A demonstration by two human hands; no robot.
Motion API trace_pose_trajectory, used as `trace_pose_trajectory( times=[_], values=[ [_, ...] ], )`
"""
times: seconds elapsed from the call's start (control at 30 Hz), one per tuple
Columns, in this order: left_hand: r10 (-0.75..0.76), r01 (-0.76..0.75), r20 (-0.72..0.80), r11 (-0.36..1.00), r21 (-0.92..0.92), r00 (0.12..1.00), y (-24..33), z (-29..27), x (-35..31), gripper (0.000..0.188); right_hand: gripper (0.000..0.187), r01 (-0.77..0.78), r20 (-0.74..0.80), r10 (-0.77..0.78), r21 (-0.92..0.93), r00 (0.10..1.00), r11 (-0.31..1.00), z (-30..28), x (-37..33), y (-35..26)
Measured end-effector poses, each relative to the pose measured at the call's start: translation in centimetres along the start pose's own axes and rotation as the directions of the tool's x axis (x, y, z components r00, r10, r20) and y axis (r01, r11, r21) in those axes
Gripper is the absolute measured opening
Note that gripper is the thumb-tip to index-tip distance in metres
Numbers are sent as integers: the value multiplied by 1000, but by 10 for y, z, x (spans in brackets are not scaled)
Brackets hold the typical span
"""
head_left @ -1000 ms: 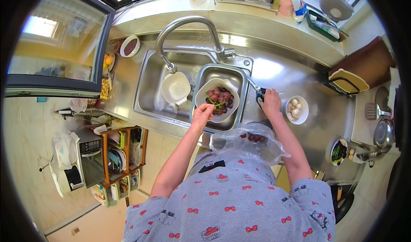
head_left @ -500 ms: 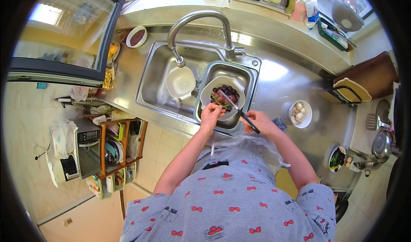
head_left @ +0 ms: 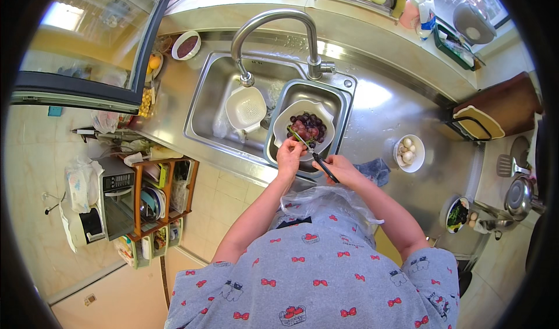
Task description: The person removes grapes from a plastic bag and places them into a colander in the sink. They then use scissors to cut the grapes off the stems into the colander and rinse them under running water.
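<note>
In the right basin of the sink [head_left: 195,111], a white bowl [head_left: 282,124] holds dark red and purple grapes [head_left: 308,126]. My left hand [head_left: 289,156] is closed at the bowl's near edge, its fingertips pinching a green grape stem [head_left: 296,135]. Scissors with black handles [head_left: 326,169] are gripped in my right hand [head_left: 339,171], just right of the left. Their metal blades reach over the bowl and lie against the stem by my left fingertips. Whether the blades are apart or together is too small to tell.
A white colander [head_left: 246,109] stands in the left basin beneath the curved faucet [head_left: 273,18]. On the counter to the right are a bowl of white mushrooms [head_left: 409,153] and a blue-grey cloth [head_left: 374,171]. A bowl of dark red bits [head_left: 186,45] sits at the far left.
My right hand and the scissors have moved left and slightly nearer, bringing the blades to the stem. More of the cloth shows beside my right wrist. The left hand has barely shifted.
</note>
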State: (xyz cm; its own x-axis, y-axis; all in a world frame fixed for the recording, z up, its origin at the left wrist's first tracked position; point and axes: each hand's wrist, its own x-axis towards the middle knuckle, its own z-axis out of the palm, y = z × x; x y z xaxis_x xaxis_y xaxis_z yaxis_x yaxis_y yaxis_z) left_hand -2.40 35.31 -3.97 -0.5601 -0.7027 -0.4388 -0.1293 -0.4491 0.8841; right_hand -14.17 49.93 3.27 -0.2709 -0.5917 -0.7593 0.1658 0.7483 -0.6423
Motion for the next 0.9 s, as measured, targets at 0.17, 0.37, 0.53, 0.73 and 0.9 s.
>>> trace_pose_trajectory(
  times=[0.17, 0.37, 0.53, 0.73, 0.9],
  values=[
    [16, -16, 3, 1000, 10, 1000, 2, 0, -2, 15, 60, -62, 70, 52, 151, 996, 987, -1, -5, -3],
    [25, -26, 20, 998, 54, 999, 6, 0, 0, 14, 59, -61, 76, 47, 191, 996, 980, 1, -5, -2],
    [28, -28, 23, 999, 27, 999, 4, -3, 3, 13, 57, -51, 50, 44, 132, 998, 990, 1, -3, -3],
    [-38, 35, 44, 996, 83, 998, 8, 3, -1, 12, 66, 23, -24, -19, 153, 1000, 988, 6, 12, 9],
    [-125, 126, 36, 992, -17, 991, 9, -1, 1, 12, 62, 94, -272, -239, -456, 932, 885, 10, 7, 8]
  ],
)
